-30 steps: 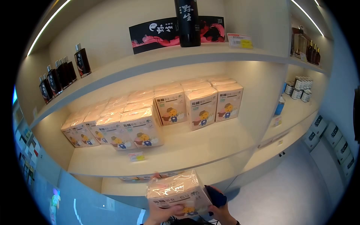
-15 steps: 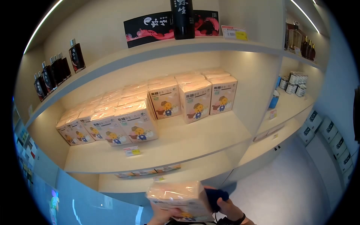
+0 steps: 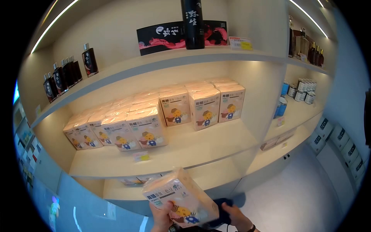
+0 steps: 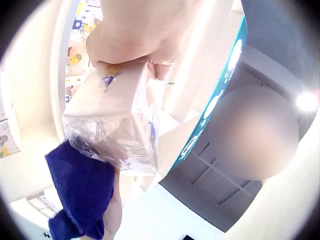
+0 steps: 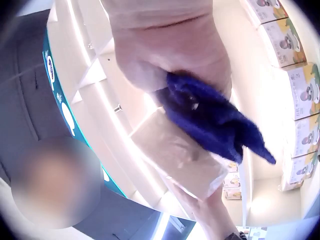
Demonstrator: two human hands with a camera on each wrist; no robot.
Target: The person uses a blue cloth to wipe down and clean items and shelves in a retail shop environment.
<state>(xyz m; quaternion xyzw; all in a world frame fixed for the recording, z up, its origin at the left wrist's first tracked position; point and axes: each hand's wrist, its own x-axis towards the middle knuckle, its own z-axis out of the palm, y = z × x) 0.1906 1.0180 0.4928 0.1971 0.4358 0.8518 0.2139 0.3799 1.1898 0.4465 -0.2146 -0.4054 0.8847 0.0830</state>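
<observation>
A plastic-wrapped pale pink box point(image 3: 176, 195) with a yellow cartoon figure on its front is held up, tilted, before the shelves. My left hand point(image 3: 161, 216) grips its left side, thumb across the printed front; the other fingers are hidden behind it. In my right hand point(image 3: 237, 218) is a dark blue cloth point(image 4: 82, 185), bunched against the box's right end. The right wrist view shows the cloth point(image 5: 210, 117) hanging from under the palm, overlapping the wrapped box point(image 5: 175, 150).
Rows of matching boxes point(image 3: 147, 131) stand on the middle shelf point(image 3: 208, 145), behind a price tag point(image 3: 142, 156). Above are dark bottles point(image 3: 89, 60) and one large black bottle point(image 3: 192, 25). Cans point(image 3: 299, 94) sit on the right-hand shelves. The lower shelf edge runs just beyond the held box.
The box has turned and tilted in my left hand, bringing its printed front further into view. My right hand has shifted slightly right with the blue cloth, along the box's end.
</observation>
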